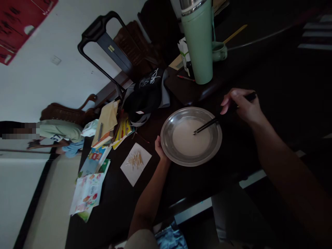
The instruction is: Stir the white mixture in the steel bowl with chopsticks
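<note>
In the head view a round metal bowl stands on the dark table, with a pale whitish liquid in it. My left hand grips the bowl's left rim, its fingers partly hidden beneath and behind the bowl. Closed around a pair of dark chopsticks, my right hand is above and to the right of the bowl. The chopstick tips point down and left, over or at the surface of the liquid; I cannot tell whether they touch it.
Left of the bowl lies a white paper with several cotton swabs. Books, packets and a black bag are farther left and behind. A green tumbler and cup stand behind. Another person is at far left.
</note>
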The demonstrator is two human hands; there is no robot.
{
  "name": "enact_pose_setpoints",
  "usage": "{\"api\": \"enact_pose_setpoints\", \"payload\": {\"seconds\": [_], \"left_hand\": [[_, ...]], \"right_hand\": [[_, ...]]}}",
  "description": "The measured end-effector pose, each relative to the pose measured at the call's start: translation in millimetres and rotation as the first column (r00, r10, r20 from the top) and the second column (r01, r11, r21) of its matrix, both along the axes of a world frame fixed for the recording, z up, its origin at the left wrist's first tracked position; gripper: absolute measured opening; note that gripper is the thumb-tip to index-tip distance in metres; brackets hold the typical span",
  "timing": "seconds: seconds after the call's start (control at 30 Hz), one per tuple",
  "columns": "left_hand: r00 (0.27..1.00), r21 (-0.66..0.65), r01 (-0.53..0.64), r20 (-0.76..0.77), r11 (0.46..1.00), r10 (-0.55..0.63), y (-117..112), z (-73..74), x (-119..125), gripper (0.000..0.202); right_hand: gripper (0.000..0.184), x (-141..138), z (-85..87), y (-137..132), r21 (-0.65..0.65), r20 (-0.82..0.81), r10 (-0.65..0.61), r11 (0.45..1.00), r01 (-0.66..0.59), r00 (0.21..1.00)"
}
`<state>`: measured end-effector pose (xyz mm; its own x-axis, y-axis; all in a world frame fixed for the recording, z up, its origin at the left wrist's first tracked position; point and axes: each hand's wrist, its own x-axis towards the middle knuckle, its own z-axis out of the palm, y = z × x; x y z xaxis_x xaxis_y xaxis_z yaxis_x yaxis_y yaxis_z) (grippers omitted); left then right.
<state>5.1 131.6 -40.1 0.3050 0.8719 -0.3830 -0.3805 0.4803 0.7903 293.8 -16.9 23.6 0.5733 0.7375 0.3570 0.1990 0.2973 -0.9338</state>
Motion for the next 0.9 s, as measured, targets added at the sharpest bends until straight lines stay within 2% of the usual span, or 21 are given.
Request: {"api": "enact_pose_setpoints", "payload": {"seconds": [0.03, 0.1, 0.2, 0.27, 0.37, 0.43, 0.5, 0.53, 0.6, 0.67, 0.73, 0.8, 0.9], "left_hand": [[1.0, -0.005, -0.005, 0.005, 1.0, 0.005, -0.4, 0.5, 0.5, 0.032], [1.0, -0.007, -0.009, 0.014, 1.0, 0.009, -1.2, 1.6, 1.3, 0.032], [1.0, -0.012, 0.008, 0.011, 1.0, -0.008, -1.9, 2.5, 1.1, 0.032], [1.0, -0.027, 0.01, 0.014, 1.0, -0.009, -1.6, 2.3, 0.3, 0.031], [1.0, -0.038, -0.003, 0.02, 0.999, 0.004, -0.7, 1.6, -0.3, 0.031], [1.0, -0.037, -0.013, 0.023, 0.999, 0.014, -0.4, 1.3, 0.1, 0.03], [0.999, -0.03, -0.012, 0.031, 0.999, 0.013, -0.4, 1.3, 0.7, 0.031], [0.999, -0.03, -0.005, 0.034, 1.0, 0.006, -0.5, 1.3, 0.8, 0.031], [0.999, -0.036, 0.01, 0.034, 0.999, -0.009, -0.4, 1.2, 0.4, 0.032], [0.999, -0.05, 0.013, 0.033, 0.999, -0.012, 0.1, 0.7, -0.9, 0.032], [0.999, -0.063, 0.009, 0.035, 0.998, -0.007, 0.8, 0.0, -2.5, 0.031], [0.999, -0.072, 0.003, 0.033, 0.997, -0.001, 1.3, -0.6, -3.4, 0.031], [1.0, -0.063, -0.014, 0.024, 0.998, 0.016, 0.9, -0.4, -2.0, 0.032]], "right_hand": [[0.044, 0.9, -1.0, -0.7, 0.015, -0.012, 0.007, 1.0, -0.006, 1.0], [0.043, 0.6, -0.8, -1.2, 0.004, -0.007, 0.097, 0.995, -0.097, 0.995], [0.038, -4.1, 2.9, 1.6, -0.093, 0.036, 0.294, 0.953, -0.289, 0.955], [0.037, -7.1, 4.7, 4.3, -0.147, 0.082, 0.343, 0.933, -0.329, 0.936], [0.039, -6.7, 3.2, 5.8, -0.125, 0.102, 0.213, 0.972, -0.2, 0.972], [0.041, -3.5, 0.2, 4.5, -0.058, 0.056, 0.079, 0.995, -0.076, 0.995], [0.044, -0.5, -2.3, 2.6, 0.006, 0.009, 0.016, 1.0, -0.016, 1.0], [0.045, 0.3, -2.7, 1.9, 0.024, -0.003, 0.025, 0.999, -0.025, 1.0], [0.047, -0.5, -1.5, 1.5, 0.016, 0.001, 0.12, 0.993, -0.12, 0.993], [0.046, -3.2, 1.7, 2.8, -0.039, 0.042, 0.259, 0.966, -0.257, 0.965], [0.043, -5.7, 4.5, 4.8, -0.098, 0.096, 0.346, 0.936, -0.337, 0.933], [0.042, -5.9, 5.0, 5.9, -0.113, 0.119, 0.319, 0.945, -0.306, 0.94], [0.044, -1.9, 1.2, 4.6, -0.012, 0.048, 0.128, 0.992, -0.127, 0.991]]}}
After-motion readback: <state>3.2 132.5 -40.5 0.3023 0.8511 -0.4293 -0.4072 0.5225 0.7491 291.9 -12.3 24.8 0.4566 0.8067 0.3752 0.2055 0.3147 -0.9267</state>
